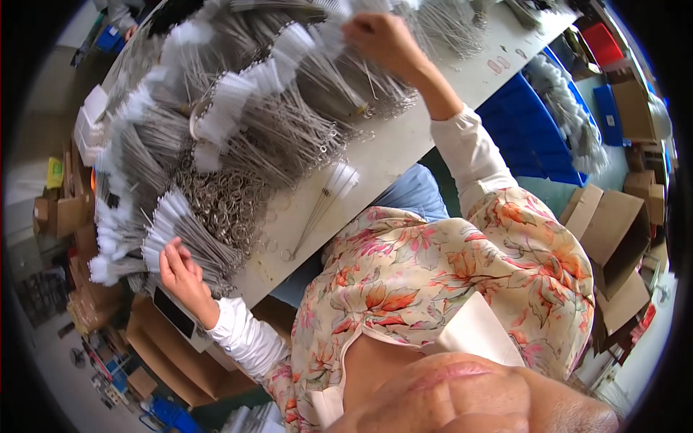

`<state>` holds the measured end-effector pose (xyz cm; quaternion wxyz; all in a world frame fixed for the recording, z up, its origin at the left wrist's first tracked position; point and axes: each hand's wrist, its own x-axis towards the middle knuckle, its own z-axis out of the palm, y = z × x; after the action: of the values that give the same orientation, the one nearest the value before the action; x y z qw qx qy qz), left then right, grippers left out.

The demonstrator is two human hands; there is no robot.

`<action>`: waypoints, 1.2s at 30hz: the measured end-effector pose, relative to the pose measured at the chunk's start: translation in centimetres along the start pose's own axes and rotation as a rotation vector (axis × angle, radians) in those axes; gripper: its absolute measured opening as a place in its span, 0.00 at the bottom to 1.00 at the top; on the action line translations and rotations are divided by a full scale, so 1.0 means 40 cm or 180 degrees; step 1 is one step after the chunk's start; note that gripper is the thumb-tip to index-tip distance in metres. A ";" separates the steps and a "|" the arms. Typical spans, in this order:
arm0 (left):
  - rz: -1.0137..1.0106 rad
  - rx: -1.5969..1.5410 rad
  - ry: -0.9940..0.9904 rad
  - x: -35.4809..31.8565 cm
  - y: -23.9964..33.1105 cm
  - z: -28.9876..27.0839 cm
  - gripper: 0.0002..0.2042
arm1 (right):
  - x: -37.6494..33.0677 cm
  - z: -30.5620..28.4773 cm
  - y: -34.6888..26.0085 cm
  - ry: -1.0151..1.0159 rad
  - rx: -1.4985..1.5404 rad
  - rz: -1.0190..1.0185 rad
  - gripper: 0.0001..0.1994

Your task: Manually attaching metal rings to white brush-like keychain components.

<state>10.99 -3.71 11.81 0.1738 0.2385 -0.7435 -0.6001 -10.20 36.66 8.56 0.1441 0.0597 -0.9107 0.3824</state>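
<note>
Floral smock (433, 281) in foreground. Left hand (186, 281): fingers loosely bent, slightly apart, brushes (170, 225) just beside the tips. Right hand (386, 40): fingers curled over brushes; grip cannot be determined.

Right of the ring heap (220, 209), a strip of open table (393, 148) offers passage, interrupted by 1 small wire bunch (329, 192) and a few loose rings. Beyond and left of the heap, piled white-ended bundles (249, 108) block low crossing; on its near left, 1 bundle (196, 229) and the left hand (184, 274) obstruct.
</note>
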 end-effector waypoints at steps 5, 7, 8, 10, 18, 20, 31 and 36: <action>0.0075 -0.0861 -0.0625 -0.100 0.080 0.180 0.11 | -0.076 -0.062 -0.247 -0.1051 0.3596 0.0274 0.11; 0.0307 -0.0925 -0.1179 -0.108 0.084 0.249 0.11 | -0.128 -0.003 -0.298 -0.1479 0.3400 -0.0500 0.14; 0.0183 -0.1032 -0.1282 -0.117 0.087 0.270 0.11 | -0.166 0.030 -0.348 -0.1277 0.3047 -0.0375 0.14; 0.0327 -0.0873 -0.1188 -0.137 0.086 0.290 0.11 | -0.203 0.118 -0.355 -0.1348 0.2706 -0.0492 0.16; -0.0163 -0.1636 -0.1679 -0.166 0.056 0.214 0.14 | -0.223 0.174 -0.395 -0.1458 0.3505 -0.0749 0.12; -0.0432 -0.2239 -0.2036 -0.174 0.051 0.192 0.16 | -0.209 0.148 -0.392 -0.2155 0.3550 0.0009 0.13; 0.0541 -0.0995 -0.1190 -0.203 0.051 0.193 0.09 | -0.239 0.148 -0.438 -0.1422 0.3058 -0.0539 0.14; 0.0625 -0.0845 -0.1038 -0.200 0.058 0.197 0.08 | -0.246 0.142 -0.452 -0.0756 0.2965 -0.1179 0.09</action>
<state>12.95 7.56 12.56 0.1387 0.0398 -0.6959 -0.7035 1.88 19.91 14.03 0.0631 0.3209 -0.6280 0.7062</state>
